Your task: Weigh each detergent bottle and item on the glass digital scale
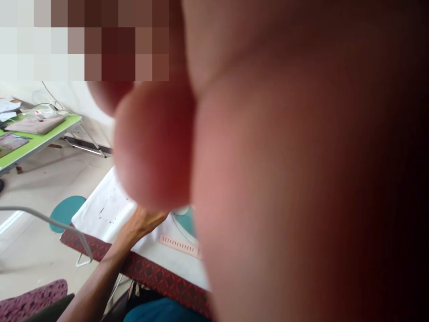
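My right hand (254, 179) is right up against the camera, large and blurred, and hides the whole right side of the view. Its fingers are too smeared to show their grip. Lower down, my left hand (145, 222) rests on a white cloth (100, 205) on the table; its fingers are hidden behind the blurred hand. Just right of it shows part of a teal and white rounded object (185, 222), mostly covered. A pale pink strip (179, 245) with a row of small slots lies nearby on the white surface.
The table has a dark red patterned edge (161, 275). A grey cable (43, 217) loops at the left. Beyond the table is a teal round stool seat (65, 212). A green-topped table (72, 121) with papers and a bag-like item stands at the far left.
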Motion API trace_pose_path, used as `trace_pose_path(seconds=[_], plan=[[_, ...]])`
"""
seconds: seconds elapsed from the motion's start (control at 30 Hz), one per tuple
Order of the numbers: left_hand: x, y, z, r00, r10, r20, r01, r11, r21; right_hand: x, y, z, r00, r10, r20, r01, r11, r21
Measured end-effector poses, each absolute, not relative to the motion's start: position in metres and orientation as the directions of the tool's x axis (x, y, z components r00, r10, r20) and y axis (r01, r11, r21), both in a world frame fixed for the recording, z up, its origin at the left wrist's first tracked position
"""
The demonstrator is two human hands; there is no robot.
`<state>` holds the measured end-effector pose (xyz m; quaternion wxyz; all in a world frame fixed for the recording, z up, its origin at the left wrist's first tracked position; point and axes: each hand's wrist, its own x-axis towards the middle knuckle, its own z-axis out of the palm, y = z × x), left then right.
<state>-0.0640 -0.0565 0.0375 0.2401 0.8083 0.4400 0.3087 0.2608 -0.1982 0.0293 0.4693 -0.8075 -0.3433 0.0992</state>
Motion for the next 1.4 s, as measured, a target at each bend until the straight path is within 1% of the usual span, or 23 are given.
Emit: trace_pose_path(seconds=[0.17, 0.4, 0.53, 0.67, 0.83, 1.2, 1.33, 1.4], plan=[[-0.064, -0.062, 0.039, 0.397, 0.88, 0.262, 0.574, -0.461, 0.677, 0.261, -0.196, 0.031, 0.752, 0.647, 0.129, 0.413, -0.309, -0.857], [-0.065, -0.069, 0.05, 0.344, 0.857, 0.383, 0.548, -0.515, 0.66, 0.257, -0.19, 0.015, 0.776, 0.618, 0.126, 0.374, -0.291, -0.881], [-0.06, -0.071, 0.065, 0.322, 0.853, 0.411, 0.532, -0.522, 0.667, 0.263, -0.196, 0.012, 0.763, 0.638, 0.108, 0.383, -0.31, -0.87], [-0.058, -0.073, 0.073, 0.322, 0.856, 0.405, 0.508, -0.517, 0.689, 0.268, -0.201, 0.009, 0.746, 0.659, 0.092, 0.402, -0.337, -0.852], [-0.062, -0.07, 0.069, 0.315, 0.865, 0.391, 0.52, -0.502, 0.691, 0.269, -0.203, 0.005, 0.725, 0.681, 0.099, 0.425, -0.33, -0.843], [-0.073, -0.062, 0.061, 0.279, 0.866, 0.415, 0.533, -0.499, 0.684, 0.268, -0.203, 0.0, 0.708, 0.693, 0.134, 0.452, -0.3, -0.84], [-0.07, -0.072, 0.076, 0.227, 0.863, 0.45, 0.487, -0.501, 0.716, 0.268, -0.205, 0.001, 0.703, 0.697, 0.139, 0.468, -0.306, -0.829], [-0.068, -0.082, 0.091, 0.16, 0.857, 0.49, 0.461, -0.504, 0.731, 0.269, -0.205, 0.001, 0.701, 0.699, 0.143, 0.477, -0.31, -0.822]])
